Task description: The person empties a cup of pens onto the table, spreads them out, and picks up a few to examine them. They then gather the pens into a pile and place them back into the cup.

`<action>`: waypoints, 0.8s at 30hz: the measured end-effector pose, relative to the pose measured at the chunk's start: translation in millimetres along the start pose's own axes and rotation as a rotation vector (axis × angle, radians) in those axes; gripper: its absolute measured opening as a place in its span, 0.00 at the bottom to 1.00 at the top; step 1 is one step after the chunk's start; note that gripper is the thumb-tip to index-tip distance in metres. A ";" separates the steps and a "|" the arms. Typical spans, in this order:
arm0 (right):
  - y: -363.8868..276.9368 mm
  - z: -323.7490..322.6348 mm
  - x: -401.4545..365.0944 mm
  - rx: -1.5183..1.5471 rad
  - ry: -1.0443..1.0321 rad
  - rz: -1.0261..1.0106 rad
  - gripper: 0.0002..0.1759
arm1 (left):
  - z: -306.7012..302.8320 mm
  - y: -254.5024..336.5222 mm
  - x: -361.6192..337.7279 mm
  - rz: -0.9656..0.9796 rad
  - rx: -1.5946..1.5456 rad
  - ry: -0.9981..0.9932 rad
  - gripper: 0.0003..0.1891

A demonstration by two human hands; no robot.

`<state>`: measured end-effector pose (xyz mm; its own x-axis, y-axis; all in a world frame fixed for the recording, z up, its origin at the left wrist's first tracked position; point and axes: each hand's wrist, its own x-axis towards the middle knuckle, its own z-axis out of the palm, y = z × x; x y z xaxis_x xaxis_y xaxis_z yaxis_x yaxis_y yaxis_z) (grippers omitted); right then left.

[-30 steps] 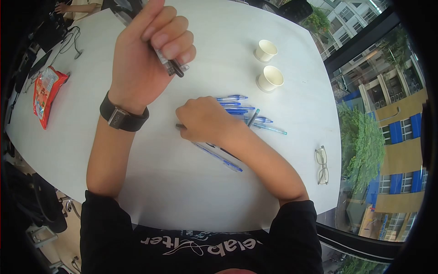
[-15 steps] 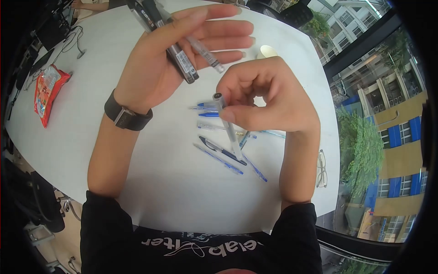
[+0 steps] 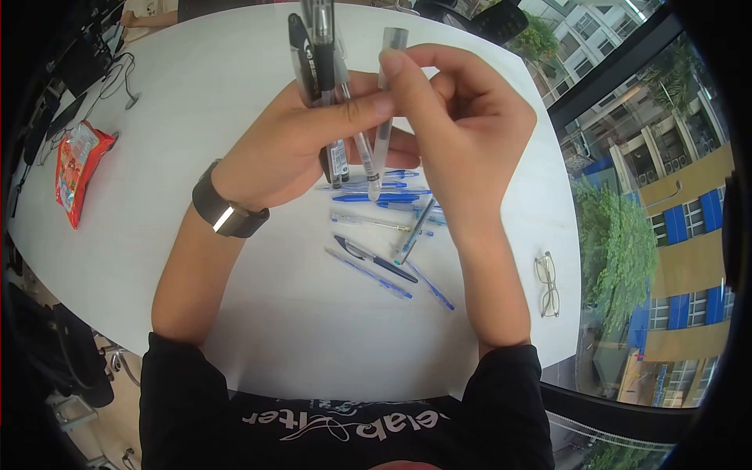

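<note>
My left hand [image 3: 270, 145] is closed around a bundle of several black and clear pens [image 3: 323, 74], held upright with the thumb across them. Right beside it, my right hand [image 3: 470, 133] pinches one clear pen with a grey cap [image 3: 395, 41] between thumb and fingers. That pen also stands upright, its lower part against the left hand's fingers. Under the hands, blue pens [image 3: 381, 198] lie on the white table [image 3: 298, 329]. Nearer to me are a dark pen with a grip [image 3: 376, 258], a clear pen [image 3: 368, 222] and a teal-tipped pen [image 3: 415, 231].
On the table's right side lie eyeglasses [image 3: 547, 283]. A red snack bag [image 3: 81, 168] is at the left, with a cable [image 3: 131, 98] behind it. Beyond the right edge is a window [image 3: 627, 258]. Another person's arm [image 3: 149, 19] shows at the far left.
My right hand has raised its pen from above the table pens up to the bundle. My left hand's fingers have gone from spread to wrapped round the pens, now held more upright.
</note>
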<state>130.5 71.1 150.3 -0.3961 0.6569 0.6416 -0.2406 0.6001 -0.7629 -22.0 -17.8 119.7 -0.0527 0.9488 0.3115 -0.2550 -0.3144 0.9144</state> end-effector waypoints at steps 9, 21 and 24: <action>18.9 15.6 -0.8 0.127 0.067 -0.174 0.16 | 5.2 5.5 7.7 0.210 -0.492 0.098 0.16; 28.3 41.9 -34.4 0.757 0.170 0.387 0.32 | 37.7 -17.7 6.0 0.109 -0.869 0.206 0.29; 21.7 35.1 -29.5 0.863 0.171 0.343 0.32 | 35.1 -17.7 4.8 0.085 -0.935 0.185 0.29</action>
<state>105.8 48.7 112.0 -0.4476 0.8342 0.3220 -0.7354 -0.1386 -0.6633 16.1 -8.8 114.0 -0.2376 0.9391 0.2484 -0.9072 -0.3059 0.2889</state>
